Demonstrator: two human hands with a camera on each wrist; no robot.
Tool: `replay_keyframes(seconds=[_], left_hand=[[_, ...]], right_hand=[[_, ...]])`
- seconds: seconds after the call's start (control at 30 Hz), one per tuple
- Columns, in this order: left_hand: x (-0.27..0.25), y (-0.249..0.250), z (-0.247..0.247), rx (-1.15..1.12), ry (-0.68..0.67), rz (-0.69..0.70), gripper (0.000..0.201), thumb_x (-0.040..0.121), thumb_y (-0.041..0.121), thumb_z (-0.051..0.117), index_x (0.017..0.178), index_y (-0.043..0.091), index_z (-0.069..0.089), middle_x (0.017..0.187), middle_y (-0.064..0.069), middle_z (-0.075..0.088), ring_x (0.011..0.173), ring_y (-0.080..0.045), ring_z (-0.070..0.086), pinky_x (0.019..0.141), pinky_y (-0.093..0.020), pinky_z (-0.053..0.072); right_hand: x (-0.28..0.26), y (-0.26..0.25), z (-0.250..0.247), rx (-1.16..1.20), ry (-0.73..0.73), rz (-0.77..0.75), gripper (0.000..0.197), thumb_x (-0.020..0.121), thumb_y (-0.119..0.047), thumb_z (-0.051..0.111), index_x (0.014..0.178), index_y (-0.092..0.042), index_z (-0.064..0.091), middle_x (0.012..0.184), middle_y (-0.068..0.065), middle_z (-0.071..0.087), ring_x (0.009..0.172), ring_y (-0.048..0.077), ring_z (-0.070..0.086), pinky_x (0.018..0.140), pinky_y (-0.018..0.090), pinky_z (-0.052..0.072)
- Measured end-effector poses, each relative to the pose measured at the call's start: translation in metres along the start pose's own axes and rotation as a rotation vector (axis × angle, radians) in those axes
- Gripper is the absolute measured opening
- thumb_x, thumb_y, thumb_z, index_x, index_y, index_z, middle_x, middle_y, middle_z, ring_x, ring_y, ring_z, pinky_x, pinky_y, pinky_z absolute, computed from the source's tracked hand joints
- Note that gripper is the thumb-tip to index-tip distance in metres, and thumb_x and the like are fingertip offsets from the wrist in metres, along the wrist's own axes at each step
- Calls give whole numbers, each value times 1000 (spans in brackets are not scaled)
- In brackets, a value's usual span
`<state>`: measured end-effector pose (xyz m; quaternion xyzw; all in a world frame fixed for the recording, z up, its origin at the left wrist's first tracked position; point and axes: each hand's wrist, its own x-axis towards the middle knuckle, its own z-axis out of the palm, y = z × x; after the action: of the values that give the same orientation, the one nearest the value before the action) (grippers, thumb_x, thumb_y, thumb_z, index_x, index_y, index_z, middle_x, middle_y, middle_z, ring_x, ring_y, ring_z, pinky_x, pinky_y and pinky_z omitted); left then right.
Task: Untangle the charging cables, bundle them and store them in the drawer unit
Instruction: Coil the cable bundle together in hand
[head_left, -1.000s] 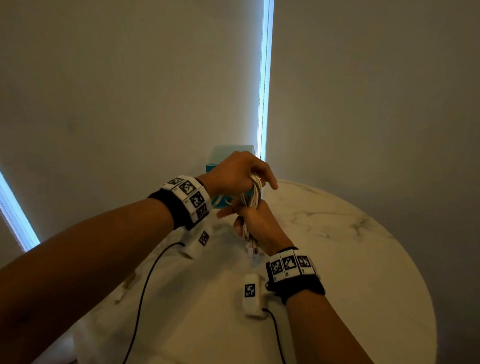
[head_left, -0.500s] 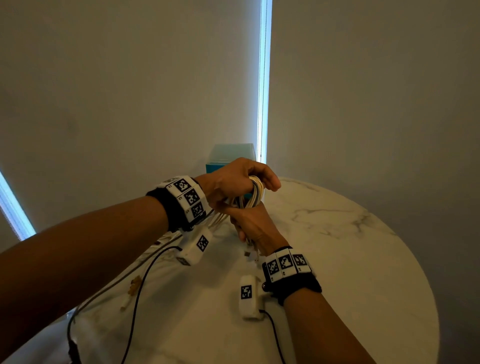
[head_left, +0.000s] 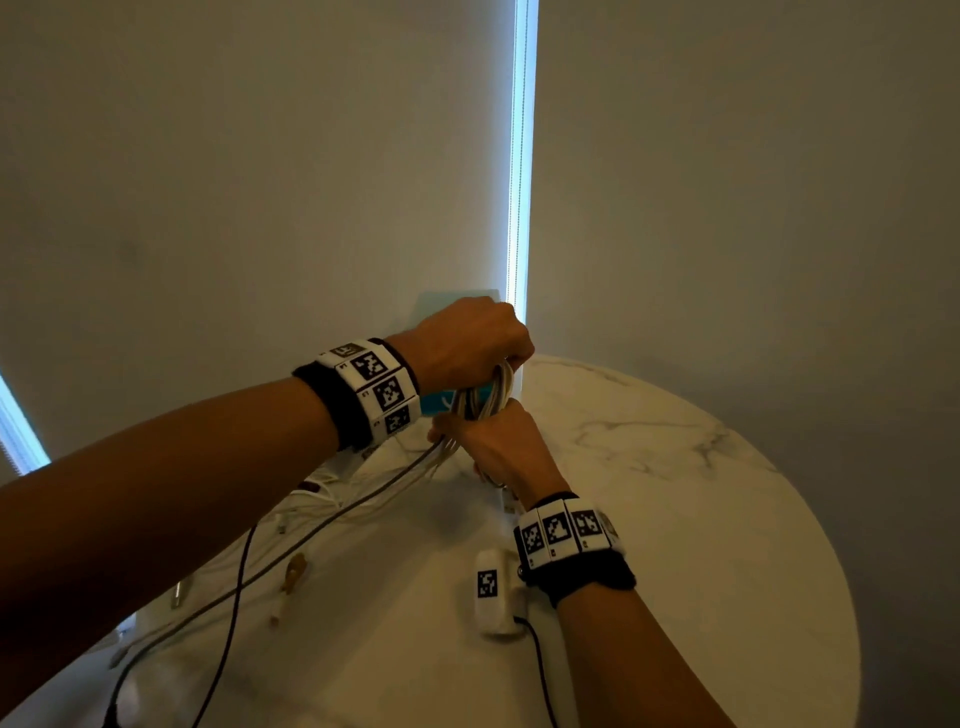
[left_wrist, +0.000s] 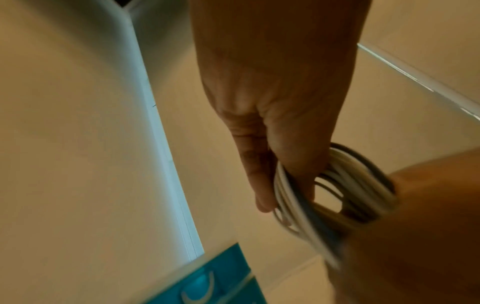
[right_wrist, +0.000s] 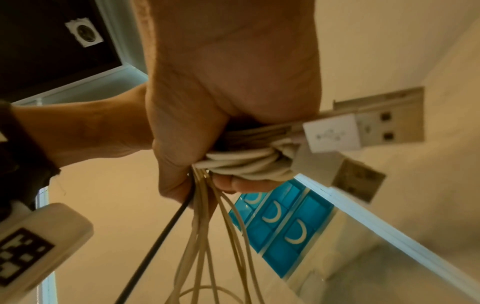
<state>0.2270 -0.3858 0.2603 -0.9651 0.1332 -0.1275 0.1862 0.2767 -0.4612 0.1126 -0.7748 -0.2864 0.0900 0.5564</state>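
Note:
A coil of white charging cables with one dark strand (head_left: 492, 395) is held upright above the round marble table (head_left: 675, 519). My left hand (head_left: 498, 353) grips the top of the coil from above. My right hand (head_left: 488, 431) grips its lower part in a fist. In the left wrist view the loops (left_wrist: 337, 185) curve round my left fingers (left_wrist: 259, 185). The right wrist view shows the cables (right_wrist: 249, 164) packed in my right fist (right_wrist: 228, 181), with two USB plugs (right_wrist: 363, 131) sticking out and loose strands hanging down. The teal drawer unit (head_left: 441, 306) stands just behind my hands, its drawers (right_wrist: 280, 226) closed.
Loose cable tails and small plugs (head_left: 291, 571) trail over the table's left part, towards its edge. A thin black lead (head_left: 234, 613) runs from my left wrist device across the table. A grey wall stands right behind the drawer unit.
My left hand has carried the strands up and over the top of the coil. The loose tails have been drawn taut towards my hands. My right hand has kept its grip.

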Motion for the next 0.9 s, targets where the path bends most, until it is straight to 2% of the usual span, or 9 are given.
replay_keyframes(seconds=[0.17,0.27,0.37,0.47,0.57,0.63,0.7,0.77,0.9], left_hand=[[2,7,-1,206,-103,99,17,104,18,67,116,10,73,118,-9,75,108,-22,74,98,-32,54],[6,11,-3,231,-74,110,14,104,17,67,115,12,73,117,-7,74,108,-23,73,94,-33,56],[4,9,-3,26,100,45,22,96,7,68,112,22,74,109,1,76,95,-16,70,76,-29,44],[-8,0,15,-268,183,-107,40,94,39,75,132,39,63,120,13,74,105,-10,65,85,-33,53],[-27,-11,41,-438,0,-269,66,93,76,58,141,30,55,132,6,68,116,-16,64,92,-34,55],[-39,-11,55,-684,-214,-228,66,96,74,48,139,24,56,134,1,65,120,-20,64,93,-26,53],[-48,-9,68,-831,-392,-159,69,95,70,54,151,30,47,147,4,57,133,-16,56,108,-26,46],[-56,-12,80,-900,-425,-180,72,89,71,65,148,34,47,136,11,65,122,-11,64,107,-27,50],[-63,-25,89,-1102,-336,-236,37,99,56,67,108,20,73,82,5,73,76,-10,67,78,-26,53]], right_hand=[[0,0,1,-5,-30,15,48,85,-46,85,121,-22,66,101,-8,69,81,4,60,67,18,46],[0,-5,2,60,1,35,28,99,-41,72,109,-17,65,89,-8,69,73,4,61,64,19,44],[-2,-5,-5,192,32,8,28,103,-37,63,98,-17,83,84,-2,81,73,10,72,65,21,54],[-8,-1,-11,351,84,42,27,106,-28,59,99,-14,81,88,-1,83,77,10,75,73,26,58],[-15,0,-17,496,193,36,23,103,-12,55,97,-7,77,84,4,82,76,15,74,71,31,57],[-17,-3,-19,671,208,53,19,98,-12,60,91,-6,77,79,12,76,76,24,69,66,34,57],[-17,-7,-17,815,149,64,22,97,-17,65,100,-2,81,99,27,76,88,27,73,84,48,63],[-18,-11,-16,893,68,50,28,103,-20,60,108,0,80,123,26,73,109,25,75,109,58,52],[-11,-4,-22,1238,-5,85,27,109,-17,50,98,-4,71,137,17,72,136,31,64,125,50,40]])
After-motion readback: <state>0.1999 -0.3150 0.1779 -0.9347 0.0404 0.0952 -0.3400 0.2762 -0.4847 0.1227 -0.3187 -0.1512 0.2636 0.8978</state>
